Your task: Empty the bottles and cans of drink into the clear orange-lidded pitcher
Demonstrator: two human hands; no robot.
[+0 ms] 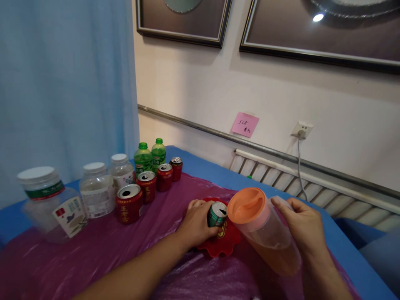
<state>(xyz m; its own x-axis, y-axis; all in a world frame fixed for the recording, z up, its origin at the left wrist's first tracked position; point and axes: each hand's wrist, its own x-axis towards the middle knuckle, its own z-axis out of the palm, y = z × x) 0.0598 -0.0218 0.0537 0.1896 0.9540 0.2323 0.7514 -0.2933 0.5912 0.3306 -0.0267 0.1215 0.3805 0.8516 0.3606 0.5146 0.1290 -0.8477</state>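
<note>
Over the scalloped red mat [230, 241], clasping a green metal drink can [215, 217] in the left hand [195, 223]; gripping the translucent plastic pitcher [270, 241], just right of the can, in the right hand [308, 225]. Leaning lengthwise toward the can, with smooth orange lid [246, 204], above crinkled purple plastic sheeting [193, 279].

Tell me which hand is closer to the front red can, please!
Left. The left hand, gripping the green can, is to the right of the front red can; the right hand, holding the pitcher, is farther right.
</note>
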